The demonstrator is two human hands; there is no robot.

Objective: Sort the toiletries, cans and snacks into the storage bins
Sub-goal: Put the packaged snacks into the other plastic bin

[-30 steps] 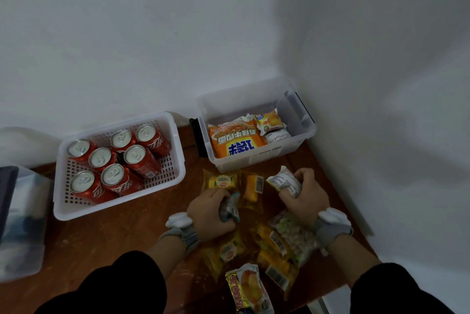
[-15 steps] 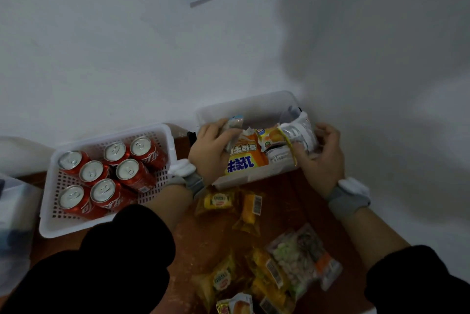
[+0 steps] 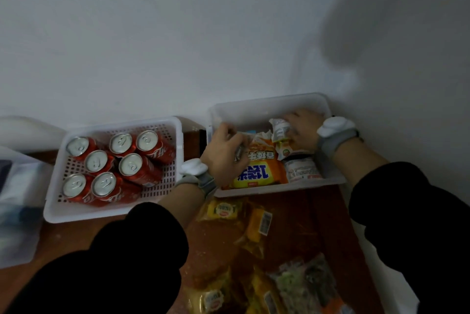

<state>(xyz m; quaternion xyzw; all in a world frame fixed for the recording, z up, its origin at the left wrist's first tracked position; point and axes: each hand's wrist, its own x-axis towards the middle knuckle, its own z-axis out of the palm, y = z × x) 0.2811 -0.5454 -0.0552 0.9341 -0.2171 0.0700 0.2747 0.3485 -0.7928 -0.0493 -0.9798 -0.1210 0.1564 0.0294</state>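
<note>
Though blurred, left hand (image 3: 223,158) tight round half-hidden silvery packet (image 3: 239,153), right hand (image 3: 302,127) round white packet (image 3: 279,129)

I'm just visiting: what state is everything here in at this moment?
Left hand, holds a silvery packet over the clear bin.
Right hand, holds a white packet over the same bin.
Clear bin, lidless, partly filled with snacks.
White basket, holds seven red cans, tops up.
Yellow snack packets, loose on the wooden table.

Six red cans (image 3: 129,165), one white basket (image 3: 112,213), two clear bins (image 3: 267,104), two hands (image 3: 223,158).
</note>
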